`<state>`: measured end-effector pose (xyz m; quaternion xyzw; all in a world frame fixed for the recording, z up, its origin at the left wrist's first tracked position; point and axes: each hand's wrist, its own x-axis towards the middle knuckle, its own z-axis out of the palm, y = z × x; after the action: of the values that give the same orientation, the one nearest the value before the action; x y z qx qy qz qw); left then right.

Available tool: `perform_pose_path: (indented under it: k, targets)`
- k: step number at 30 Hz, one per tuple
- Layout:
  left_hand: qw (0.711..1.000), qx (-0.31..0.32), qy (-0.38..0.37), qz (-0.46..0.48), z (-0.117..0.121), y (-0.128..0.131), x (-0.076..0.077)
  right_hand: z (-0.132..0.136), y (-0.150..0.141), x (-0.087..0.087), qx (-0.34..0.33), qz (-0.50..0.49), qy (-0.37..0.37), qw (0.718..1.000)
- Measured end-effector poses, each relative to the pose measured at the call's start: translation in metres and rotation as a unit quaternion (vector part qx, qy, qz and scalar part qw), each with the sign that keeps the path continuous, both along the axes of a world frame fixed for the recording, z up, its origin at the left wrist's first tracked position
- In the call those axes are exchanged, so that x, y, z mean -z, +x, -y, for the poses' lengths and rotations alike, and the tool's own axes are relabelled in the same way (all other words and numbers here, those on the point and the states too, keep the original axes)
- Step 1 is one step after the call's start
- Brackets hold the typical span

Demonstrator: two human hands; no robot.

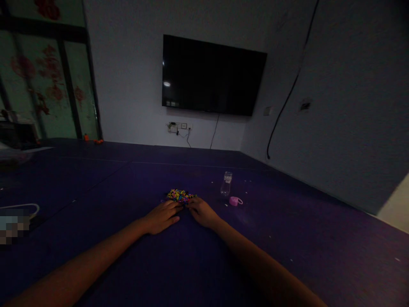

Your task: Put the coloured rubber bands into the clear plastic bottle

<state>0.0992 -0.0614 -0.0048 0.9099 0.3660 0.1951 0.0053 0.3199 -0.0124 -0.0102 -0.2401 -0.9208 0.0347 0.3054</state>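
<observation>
A small heap of multicoloured loops (179, 195), perhaps elastic bands, lies on the dark blue-purple floor covering (153, 264). My left hand (162, 216) rests palm down at the heap's near left edge, fingers stretched forward and thumb apart. From the right, my right hand (203, 212) touches the near right edge, its fingers bent loosely inward and partly hidden. No held object shows in either hand. Right of the heap stands a clear bottle (226, 185) without its lid. A pink lid with a ring handle (234, 201) lies just in front of it.
A black television (212, 76) hangs on the far wall above sockets (182, 126) and cables. A dark cable (283, 108) runs down the right wall. Small white scraps (291, 260) dot the floor. At far left is a blurred object (12, 228); orange items (98, 141) lie by the door.
</observation>
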Motion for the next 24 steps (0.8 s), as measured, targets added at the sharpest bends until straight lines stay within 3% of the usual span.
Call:
perform_pose_path:
  k: [6, 11, 13, 16, 19, 21, 24]
  targets:
    - [1.000, -0.006, 0.019, 0.000, -0.017, 0.012, -0.005, -0.017, 0.003, -0.002, -0.003, 0.009, 0.001, 1.000]
    - [0.995, 0.007, 0.053, 0.078, -0.008, 0.008, -0.007, -0.009, 0.009, -0.002, 0.026, -0.002, 0.016, 1.000]
    - [0.989, -0.027, 0.091, 0.110, -0.001, 0.005, -0.007, -0.004, 0.010, -0.002, 0.029, 0.005, 0.013, 0.999]
    - [0.974, -0.130, 0.135, 0.126, 0.005, 0.003, -0.007, 0.004, 0.007, -0.003, -0.016, 0.022, -0.003, 1.000]
    - [0.962, -0.216, 0.121, 0.113, 0.002, 0.003, -0.006, 0.009, 0.000, -0.005, -0.060, 0.034, -0.017, 0.998]
    - [0.960, -0.237, 0.090, 0.117, -0.003, 0.003, -0.006, 0.010, -0.004, -0.006, -0.050, 0.042, -0.021, 0.998]
    - [0.962, -0.222, 0.031, 0.154, -0.009, 0.002, -0.005, 0.011, -0.004, -0.007, 0.001, 0.045, -0.023, 0.999]
